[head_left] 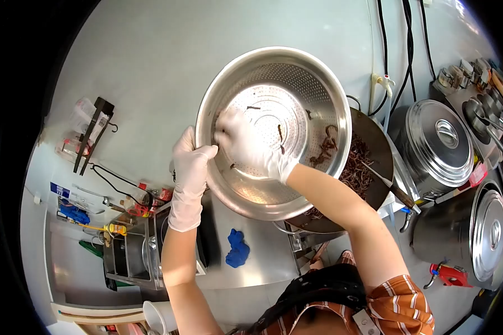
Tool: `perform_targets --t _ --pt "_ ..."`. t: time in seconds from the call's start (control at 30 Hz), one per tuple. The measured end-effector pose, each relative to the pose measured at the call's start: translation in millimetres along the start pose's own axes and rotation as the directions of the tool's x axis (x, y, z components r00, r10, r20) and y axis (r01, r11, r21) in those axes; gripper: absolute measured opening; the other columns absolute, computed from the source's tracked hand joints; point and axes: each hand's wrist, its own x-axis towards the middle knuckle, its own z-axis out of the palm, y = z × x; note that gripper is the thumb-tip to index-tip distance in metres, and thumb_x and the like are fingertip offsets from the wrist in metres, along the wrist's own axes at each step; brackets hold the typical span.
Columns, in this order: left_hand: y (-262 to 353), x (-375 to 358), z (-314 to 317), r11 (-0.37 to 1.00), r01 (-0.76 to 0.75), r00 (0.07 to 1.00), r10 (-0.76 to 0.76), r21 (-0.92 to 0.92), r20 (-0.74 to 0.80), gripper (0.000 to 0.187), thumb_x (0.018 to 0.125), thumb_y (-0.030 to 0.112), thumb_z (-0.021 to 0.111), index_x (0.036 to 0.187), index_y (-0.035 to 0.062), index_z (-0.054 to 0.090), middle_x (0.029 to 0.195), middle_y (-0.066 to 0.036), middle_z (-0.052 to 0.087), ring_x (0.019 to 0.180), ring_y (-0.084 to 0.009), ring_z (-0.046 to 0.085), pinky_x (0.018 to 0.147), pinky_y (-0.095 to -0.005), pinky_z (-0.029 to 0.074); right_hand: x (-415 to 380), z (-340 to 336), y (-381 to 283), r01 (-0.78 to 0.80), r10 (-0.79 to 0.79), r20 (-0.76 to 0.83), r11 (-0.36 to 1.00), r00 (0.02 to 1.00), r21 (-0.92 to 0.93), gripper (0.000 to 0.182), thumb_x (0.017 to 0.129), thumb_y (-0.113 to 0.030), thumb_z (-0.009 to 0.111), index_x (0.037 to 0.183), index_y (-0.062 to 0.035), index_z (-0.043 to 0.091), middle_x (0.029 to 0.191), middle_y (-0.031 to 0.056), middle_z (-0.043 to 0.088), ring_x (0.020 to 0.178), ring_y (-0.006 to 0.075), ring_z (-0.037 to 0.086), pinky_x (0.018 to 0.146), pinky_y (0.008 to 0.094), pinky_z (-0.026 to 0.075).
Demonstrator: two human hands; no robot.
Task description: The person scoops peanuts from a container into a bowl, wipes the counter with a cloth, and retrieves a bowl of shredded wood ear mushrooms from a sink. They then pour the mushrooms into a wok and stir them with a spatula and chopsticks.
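A large perforated metal colander [274,212] is held up, tilted so its inside faces the camera. My left hand [192,162], in a white glove, is closed on its left rim, thumb over the edge. My right hand [243,142], also gloved, is inside the colander near the left wall, fingers curled and blurred; what they hold, if anything, cannot be made out. A few dark brown strips [325,146] stick to the inside. Behind the colander at the right, a wide wok [383,192] holds many similar strips and a wooden-handled utensil [394,188].
Large lidded pots [439,142] stand at the right, beside ladles and jars. A blue cloth or glove [237,248] lies on the steel counter [265,265]. A sink [134,254] is at the lower left, and a wall rack [95,134] hangs above it.
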Motion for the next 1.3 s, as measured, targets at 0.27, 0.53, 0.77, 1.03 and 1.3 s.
perform_targets --t 0.27,0.53,0.77,1.03,1.3 --pt "-20 11 -12 0.995 -0.097 0.994 0.096 -0.01 -0.044 0.016 0.07 -0.01 0.051 0.081 0.0009 0.057 0.079 0.001 0.056 0.071 -0.006 0.049 0.068 -0.0208 0.042 -45 -52 37 0.154 0.348 0.546 0.722 0.762 -0.675 0.031 0.077 -0.008 0.058 0.108 -0.0023 0.059 0.102 0.0138 0.059 0.098 0.0279 0.057 0.087 0.0397 0.048" --pt "-12 4 14 0.986 -0.114 0.99 0.123 0.121 -0.065 0.016 0.069 -0.011 0.051 0.076 0.0023 0.054 0.074 0.004 0.052 0.068 -0.0037 0.045 0.065 -0.0193 0.039 -29 -54 84 0.231 0.025 0.42 0.804 0.907 -0.548 0.052 0.075 -0.001 0.056 0.126 -0.0002 0.048 0.117 0.0185 0.053 0.104 0.0288 0.056 0.093 0.0366 0.047" --pt "-6 -5 36 0.982 -0.121 0.981 0.14 0.143 -0.134 0.014 0.068 -0.011 0.052 0.073 0.0024 0.049 0.07 0.006 0.046 0.066 -0.0027 0.039 0.06 -0.0179 0.034 -18 -56 25 0.451 -0.409 0.314 0.89 0.857 -0.071 0.037 0.077 -0.003 0.051 0.114 -0.0008 0.054 0.113 0.0152 0.056 0.104 0.03 0.054 0.086 0.0376 0.048" --pt "-2 -29 23 0.952 -0.134 0.965 0.189 0.275 -0.183 0.027 0.067 -0.011 0.052 0.065 0.0054 0.031 0.066 0.006 0.029 0.062 -0.0044 0.028 0.053 -0.0213 0.027 -82 -91 93 0.477 -0.038 0.703 0.761 0.71 -0.44 0.032 0.077 -0.001 0.056 0.109 -0.0022 0.061 0.104 0.0127 0.062 0.099 0.0247 0.06 0.09 0.0342 0.048" --pt "14 -43 39 0.963 -0.183 0.961 0.218 0.2 -0.172 0.024 0.068 -0.011 0.052 0.065 0.0048 0.035 0.066 0.005 0.035 0.062 -0.0038 0.031 0.054 -0.0204 0.029 -74 -64 83 0.174 -0.117 0.276 0.966 0.954 -0.193 0.039 0.072 0.006 0.053 0.109 -0.003 0.059 0.106 0.016 0.057 0.101 0.0324 0.055 0.091 0.0384 0.046"
